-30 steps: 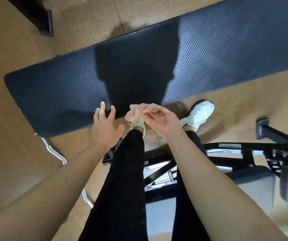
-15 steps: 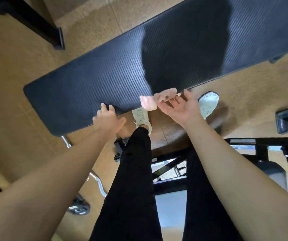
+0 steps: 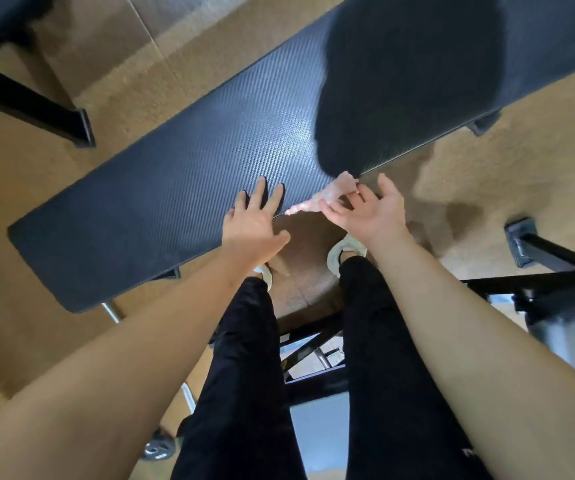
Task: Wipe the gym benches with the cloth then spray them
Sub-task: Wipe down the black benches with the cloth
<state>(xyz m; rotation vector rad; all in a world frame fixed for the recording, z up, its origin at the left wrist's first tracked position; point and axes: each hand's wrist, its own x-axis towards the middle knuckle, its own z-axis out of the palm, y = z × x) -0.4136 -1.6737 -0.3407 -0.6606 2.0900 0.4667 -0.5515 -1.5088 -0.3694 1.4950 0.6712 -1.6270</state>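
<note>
Presently listed: one bench point(image 3: 161, 216), long, dark and ribbed, set diagonally across a tan floor point(image 3: 26, 181); one cloth point(image 3: 327, 197), small, pale pink, crumpled, held at the near edge of the bench; a head shadow is cast on the pad. Left hand point(image 3: 256, 225): fingers spread, nothing held, fingertips laid over the near edge of the bench, though contact cannot be confirmed. Right hand point(image 3: 365, 213): palm turned up, the cloth pinched loosely between fingertips and thumb. Risks, as judged: the cloth is gripped only at one end, so it could be dropped to the floor between the white shoes point(image 3: 346, 249) if the pinch slackens; being bunched, it would cover little of the pad per stroke, and strips could be missed unless it is flattened first. No spray bottle is in view, so the spraying step cannot be started from this position. Changes against the earlier frames: the bench has been approached and now fills more of the view; the left hand has been moved from beside the edge to over the pad; the cloth has been carried up to the bench edge.
</note>
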